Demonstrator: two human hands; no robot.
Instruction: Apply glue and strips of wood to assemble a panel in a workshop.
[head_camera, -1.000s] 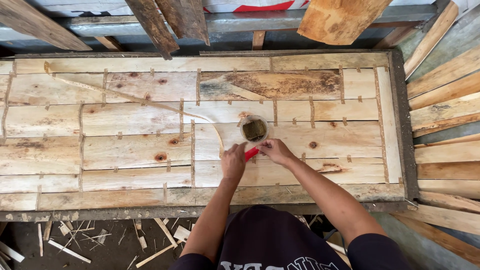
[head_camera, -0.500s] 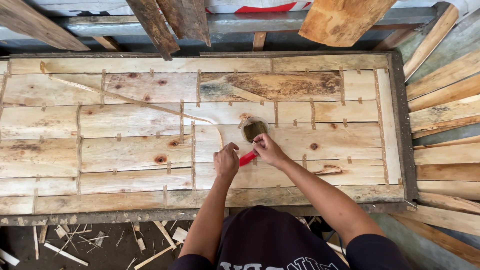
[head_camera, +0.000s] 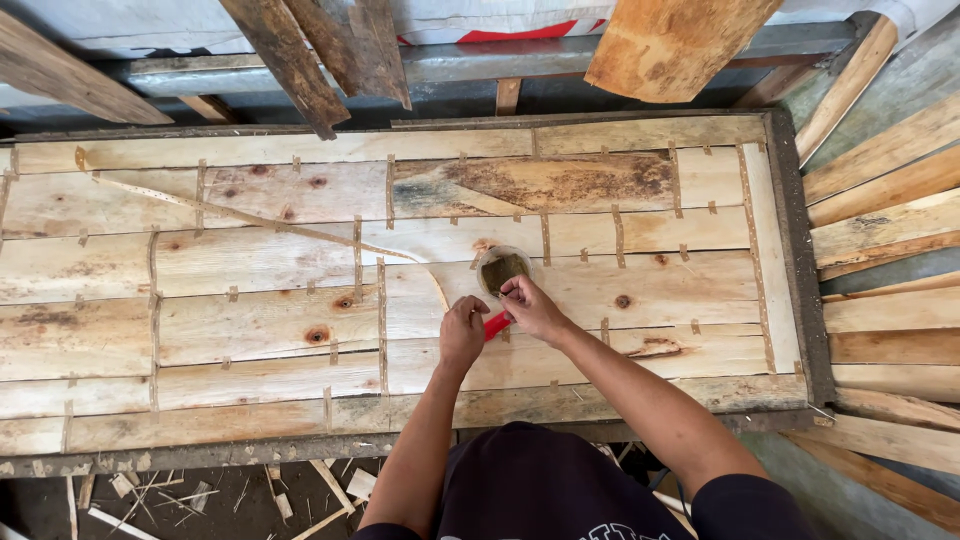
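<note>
While the right hand (head_camera: 532, 308) pinches a red-handled tool (head_camera: 496, 325) beside the small cup (head_camera: 502, 268), the left hand (head_camera: 462, 332), loosely curled, presses the veneer panel (head_camera: 250, 330) mid-bench

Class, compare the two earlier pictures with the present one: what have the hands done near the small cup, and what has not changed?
The right hand, holding the red tool, has moved up so its fingers sit at the rim of the small cup. The left hand shifted only slightly and rests on the wooden panel. Cup, panel and the thin curling strip stayed in place.
</note>
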